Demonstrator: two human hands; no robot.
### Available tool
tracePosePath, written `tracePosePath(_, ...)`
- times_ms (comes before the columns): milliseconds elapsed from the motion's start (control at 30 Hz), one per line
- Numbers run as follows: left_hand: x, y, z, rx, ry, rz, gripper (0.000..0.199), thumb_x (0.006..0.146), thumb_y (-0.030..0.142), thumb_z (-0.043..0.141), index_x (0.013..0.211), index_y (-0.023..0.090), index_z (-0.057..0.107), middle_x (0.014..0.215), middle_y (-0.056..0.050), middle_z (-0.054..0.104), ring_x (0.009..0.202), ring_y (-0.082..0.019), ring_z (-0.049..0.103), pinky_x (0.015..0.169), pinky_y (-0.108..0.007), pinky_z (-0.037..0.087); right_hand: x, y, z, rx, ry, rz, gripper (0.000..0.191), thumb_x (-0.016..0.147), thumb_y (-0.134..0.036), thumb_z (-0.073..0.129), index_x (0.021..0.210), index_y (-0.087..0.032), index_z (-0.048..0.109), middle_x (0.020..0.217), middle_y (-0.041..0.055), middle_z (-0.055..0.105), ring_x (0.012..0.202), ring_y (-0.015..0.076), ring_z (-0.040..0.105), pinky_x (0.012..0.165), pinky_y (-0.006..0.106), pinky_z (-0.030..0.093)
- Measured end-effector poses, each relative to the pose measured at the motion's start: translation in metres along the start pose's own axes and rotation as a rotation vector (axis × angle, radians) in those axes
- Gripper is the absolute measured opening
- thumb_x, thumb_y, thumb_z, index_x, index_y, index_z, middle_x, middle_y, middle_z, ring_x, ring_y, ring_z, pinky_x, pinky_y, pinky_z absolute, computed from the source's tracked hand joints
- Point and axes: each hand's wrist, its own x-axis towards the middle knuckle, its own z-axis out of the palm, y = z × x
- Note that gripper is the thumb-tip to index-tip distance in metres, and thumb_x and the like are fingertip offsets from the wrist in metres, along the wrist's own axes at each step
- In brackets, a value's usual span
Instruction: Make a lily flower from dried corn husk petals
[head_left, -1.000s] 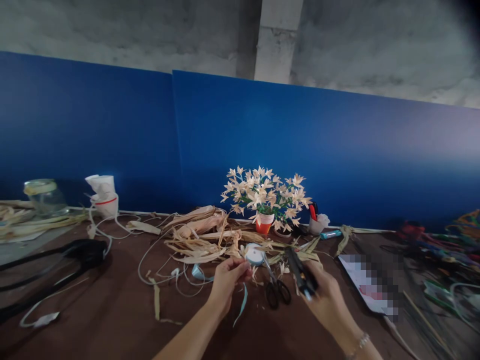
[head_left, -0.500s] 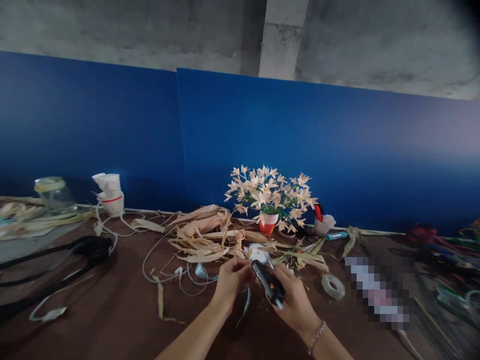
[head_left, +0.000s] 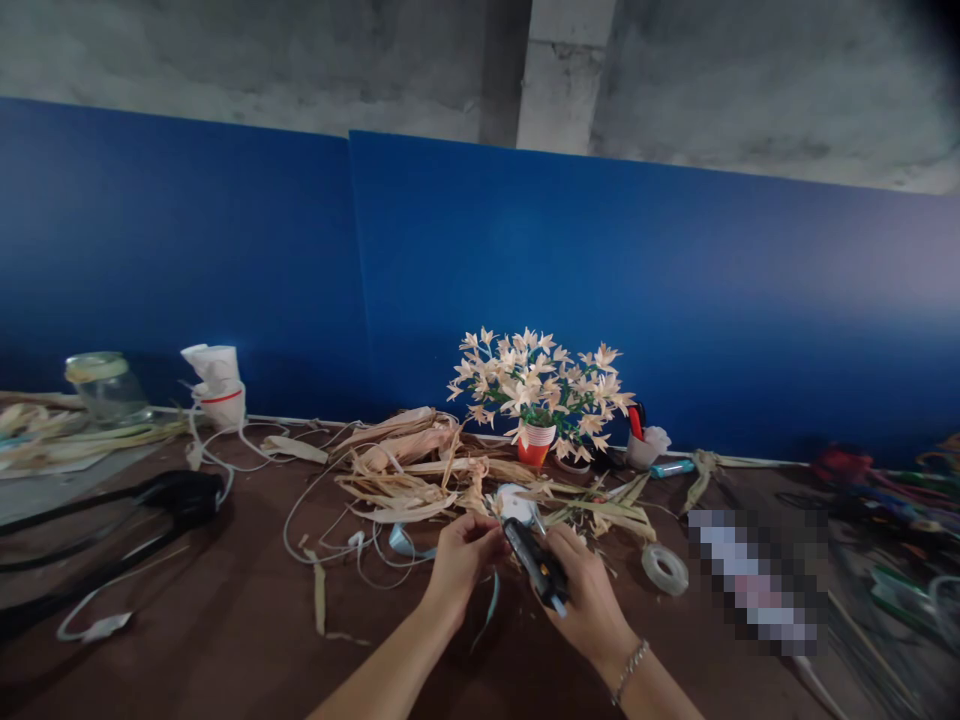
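A black hot glue gun (head_left: 537,564) is gripped in my right hand (head_left: 589,590), its pale glue stick (head_left: 558,606) sticking out of the rear end toward me. My left hand (head_left: 463,560) is closed in a pinch beside the front of the gun; whatever lies between its fingertips is too small to make out. Just past the gun is a round white object (head_left: 516,502). Dry corn husks (head_left: 409,470) lie heaped beyond both hands. A thin teal strip (head_left: 491,598) lies below the left fingertips.
A red-and-white pot (head_left: 534,446) of pale husk flowers (head_left: 536,375) stands behind the husks. To the right lie a tape roll (head_left: 665,569) and a blurred-out power strip (head_left: 750,585). Cables and a glass jar (head_left: 109,388) are at left; a blue partition (head_left: 480,260) closes the back.
Both hands and the glue gun keep almost the same pose. The whole view has shifted very slightly.
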Motion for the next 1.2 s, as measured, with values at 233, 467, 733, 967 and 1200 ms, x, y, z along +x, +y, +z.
tracePosePath(233,-0.0008,0.0009,0.0000,0.017,0.000,-0.017,0.025,0.049,0.029,0.073,0.058,0.011,0.058,0.051,0.000,0.058,0.046,-0.010,0.053,0.048,-0.021,0.041,-0.0005,0.0002,-0.0002,-0.011,-0.018,0.023,0.018,0.066,-0.009,0.046,0.081,-0.020,0.047,0.081,0.0039,0.050,0.071,0.0163,0.049,0.061,0.024,0.037)
tracePosePath(467,-0.0019,0.0021,0.0011,0.021,-0.006,-0.001,0.022,0.051,0.027,0.072,0.057,0.011,0.058,0.050,0.000,0.058,0.046,-0.009,0.052,0.047,-0.019,0.040,-0.0010,0.0035,0.0013,-0.018,-0.020,0.031,0.017,0.064,-0.008,0.046,0.077,-0.019,0.045,0.079,0.0031,0.049,0.069,0.0154,0.048,0.059,0.023,0.036)
tracePosePath(733,-0.0024,0.0021,0.0010,0.017,-0.002,-0.011,0.022,0.051,0.027,0.072,0.058,0.011,0.058,0.051,0.000,0.058,0.046,-0.009,0.052,0.048,-0.020,0.040,-0.0005,0.0016,-0.0004,-0.005,-0.018,0.028,0.020,0.064,-0.008,0.046,0.080,-0.020,0.047,0.080,0.0031,0.050,0.070,0.0154,0.048,0.060,0.023,0.036)
tracePosePath(967,-0.0012,0.0003,0.0003,0.024,-0.014,-0.017,0.023,0.052,0.027,0.072,0.059,0.011,0.057,0.050,0.000,0.058,0.045,-0.009,0.052,0.047,-0.019,0.039,0.0003,0.0008,-0.0015,-0.015,-0.010,0.026,0.021,0.063,-0.008,0.047,0.080,-0.019,0.049,0.080,0.0030,0.051,0.068,0.0150,0.048,0.058,0.022,0.035)
tracePosePath(1200,0.0007,-0.0029,-0.0028,0.026,-0.035,0.007,0.021,0.056,0.027,0.070,0.061,0.012,0.056,0.052,0.000,0.058,0.047,-0.009,0.053,0.049,-0.020,0.040,-0.0008,0.0031,-0.0007,-0.019,-0.002,0.022,0.022,0.062,-0.007,0.046,0.081,-0.019,0.049,0.079,0.0032,0.051,0.069,0.0156,0.048,0.059,0.023,0.036)
